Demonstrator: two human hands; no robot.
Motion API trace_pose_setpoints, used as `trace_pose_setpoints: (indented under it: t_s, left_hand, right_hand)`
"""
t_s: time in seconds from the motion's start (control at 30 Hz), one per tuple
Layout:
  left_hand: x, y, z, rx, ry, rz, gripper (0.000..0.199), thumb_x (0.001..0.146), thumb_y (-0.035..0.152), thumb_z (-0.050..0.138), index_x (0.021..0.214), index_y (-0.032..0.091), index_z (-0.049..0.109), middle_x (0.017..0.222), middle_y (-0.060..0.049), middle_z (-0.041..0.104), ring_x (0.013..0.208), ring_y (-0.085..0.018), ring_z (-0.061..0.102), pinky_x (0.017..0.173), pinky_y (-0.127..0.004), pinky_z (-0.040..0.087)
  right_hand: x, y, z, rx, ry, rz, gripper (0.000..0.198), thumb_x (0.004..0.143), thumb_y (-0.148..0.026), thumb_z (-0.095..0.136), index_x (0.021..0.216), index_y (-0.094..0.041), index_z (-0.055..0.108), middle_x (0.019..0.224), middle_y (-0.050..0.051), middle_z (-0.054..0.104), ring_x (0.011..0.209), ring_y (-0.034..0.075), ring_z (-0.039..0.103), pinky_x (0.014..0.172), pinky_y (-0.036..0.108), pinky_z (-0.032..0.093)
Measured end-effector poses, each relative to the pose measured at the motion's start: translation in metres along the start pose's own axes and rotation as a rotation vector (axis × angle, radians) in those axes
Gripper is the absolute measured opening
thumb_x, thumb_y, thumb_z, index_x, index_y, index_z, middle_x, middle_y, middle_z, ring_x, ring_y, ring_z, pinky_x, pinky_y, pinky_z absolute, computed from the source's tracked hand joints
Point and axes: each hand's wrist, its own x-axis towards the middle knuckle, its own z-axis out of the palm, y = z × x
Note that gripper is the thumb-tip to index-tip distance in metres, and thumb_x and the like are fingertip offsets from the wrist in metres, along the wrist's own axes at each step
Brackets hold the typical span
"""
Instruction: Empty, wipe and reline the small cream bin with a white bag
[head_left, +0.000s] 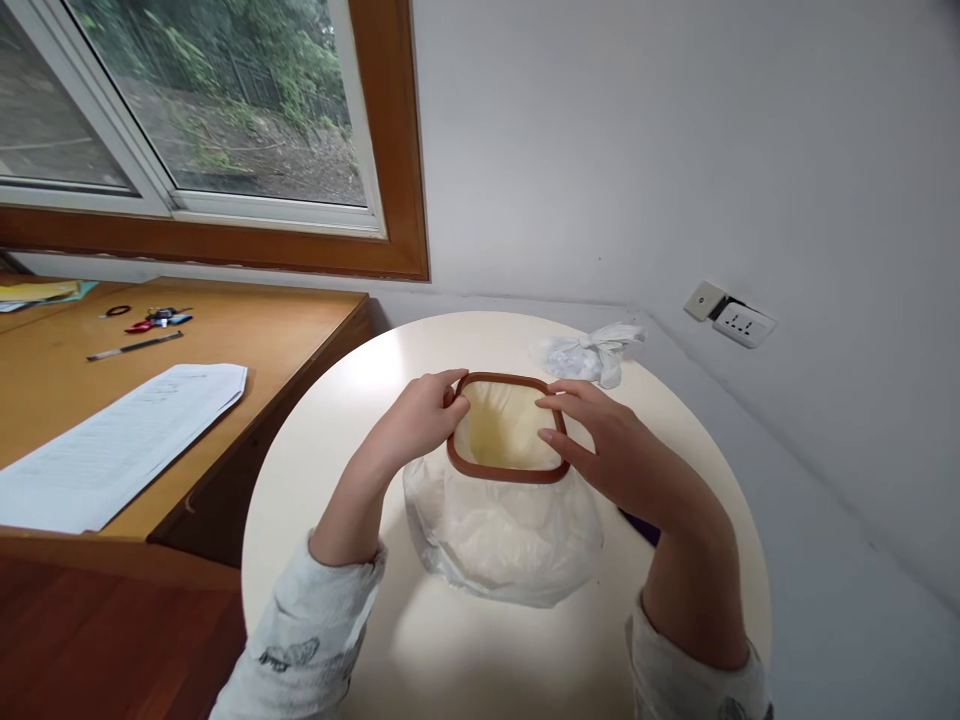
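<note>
A small trash bin with a rounded square brown rim ring (510,474) stands on the table, its pale inside facing up. A thin translucent plastic bag (517,540) lines it and hangs loosely around the outside, spreading over the tabletop. My left hand (424,415) grips the rim ring at its far left corner, thumb and fingers closed on it. On the right side, my right hand (600,430) holds the same ring, with fingertips and thumb reaching over the inner edge. The bag hides the bin's outer walls.
Behind the bin, a knotted white plastic bag (592,352) lies on the round white table (315,500). A dark flat item (641,526) shows partly under my right forearm. At left, a wooden desk (292,330) holds papers (127,440), a pen (135,346) and keys (161,318).
</note>
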Motion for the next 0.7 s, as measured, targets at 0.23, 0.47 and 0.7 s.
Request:
trace_pose_setpoints:
  t_s: [0.23,0.47,0.7]
  left_hand:
    - [-0.002,-0.001,-0.001,0.056,0.003,-0.018,0.048,0.079,0.026,0.039,0.126,0.016,0.049,0.07,-0.001,0.06,0.059,-0.015,0.051,0.051,-0.025,0.039]
    - [-0.001,-0.001,0.004,0.117,0.038,-0.014,0.041,0.083,0.026,0.036,0.12,0.021,0.053,0.075,-0.002,0.064,0.061,-0.016,0.056,0.05,-0.025,0.038]
    - [-0.001,-0.001,0.007,0.102,0.044,-0.01,0.041,0.085,0.029,0.035,0.122,0.023,0.051,0.08,-0.003,0.066,0.064,-0.017,0.058,0.051,-0.025,0.04]
  right_hand:
    - [0.008,0.002,0.011,-0.131,-0.114,0.086,0.038,0.091,-0.031,0.031,0.124,-0.019,0.045,0.119,0.01,0.056,0.103,0.024,0.055,0.082,0.038,0.045]
    - [0.011,0.005,0.013,-0.127,-0.078,0.147,0.034,0.089,-0.021,0.031,0.119,-0.02,0.048,0.114,0.008,0.059,0.095,0.02,0.057,0.075,0.031,0.041]
    - [0.015,0.01,0.015,-0.11,-0.048,0.143,0.034,0.086,-0.015,0.031,0.113,-0.02,0.051,0.104,0.006,0.062,0.089,0.018,0.057,0.068,0.027,0.038]
